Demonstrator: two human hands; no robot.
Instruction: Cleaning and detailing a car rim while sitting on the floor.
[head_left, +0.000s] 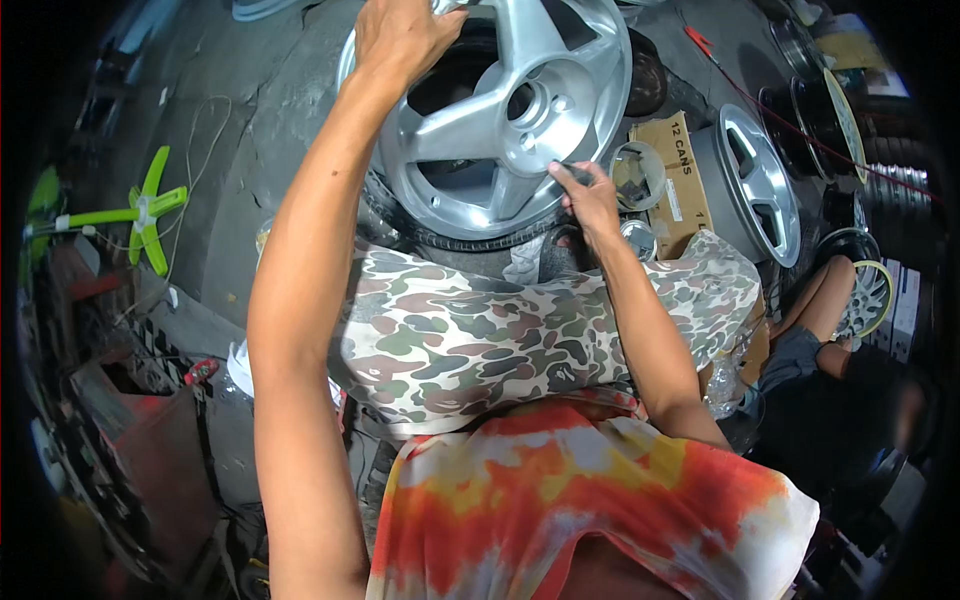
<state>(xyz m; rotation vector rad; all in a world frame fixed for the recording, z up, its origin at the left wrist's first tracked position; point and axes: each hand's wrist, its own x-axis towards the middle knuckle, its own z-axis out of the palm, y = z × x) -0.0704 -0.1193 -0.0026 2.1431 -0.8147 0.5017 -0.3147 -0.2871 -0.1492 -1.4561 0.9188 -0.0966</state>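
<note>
A silver alloy wheel rim (457, 135) lies tilted on a black rubber tire (480, 244) in front of my knees. My left hand (409, 34) is at the rim's far left edge, its fingers partly cut off by the top of the picture; whether it grips anything there is hidden. Beside the hub, my right hand (589, 195) pinches a small dark piece, perhaps abrasive paper, between thumb and fingers against the lower right of the hub.
Right of the wheel stand a clear plastic tub (637, 176), a cardboard box (679, 187) and another alloy rim (761, 187). Further right a person (817, 360) sits near more rims. On the left are a green fan (150, 210), a loose cable and a red metal box (161, 450).
</note>
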